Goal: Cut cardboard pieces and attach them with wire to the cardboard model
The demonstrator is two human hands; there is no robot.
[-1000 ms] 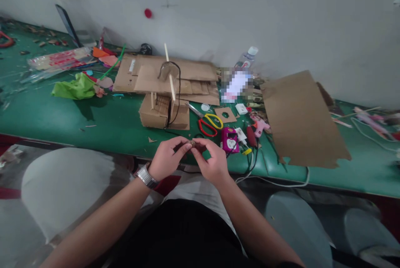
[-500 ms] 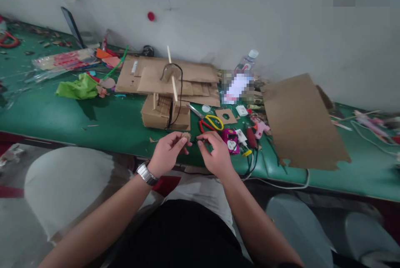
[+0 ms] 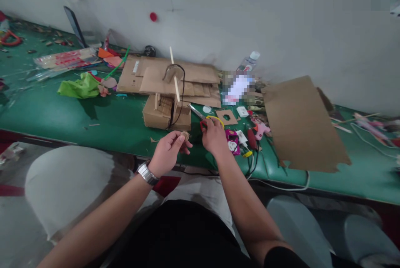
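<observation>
Between the thumb and fingers of my left hand [image 3: 170, 149] is a small round cardboard piece [image 3: 185, 135], held just over the table's front edge. My right hand [image 3: 214, 137] lies on the red and yellow handles of the scissors [image 3: 196, 112], its fingers curled over them and hiding part of the red loop. The scissors lie on the green table [image 3: 115, 114], blades pointing to the back left. Behind my left hand stands a cardboard box [image 3: 156, 112] with a wooden stick [image 3: 176, 89] and a black cord rising near it.
Cardboard sheets [image 3: 131, 74] lie at the back, and a large one [image 3: 304, 126] is on the right. Right of my right hand are a purple packet [image 3: 232, 142], a pink glue gun [image 3: 261, 129] and a square with a hole [image 3: 227, 116]. A bottle [image 3: 250, 62] leans at the wall.
My right hand has moved forward from beside the left hand onto the scissors' handles. My left hand keeps the round cardboard piece in nearly the same place.
</observation>
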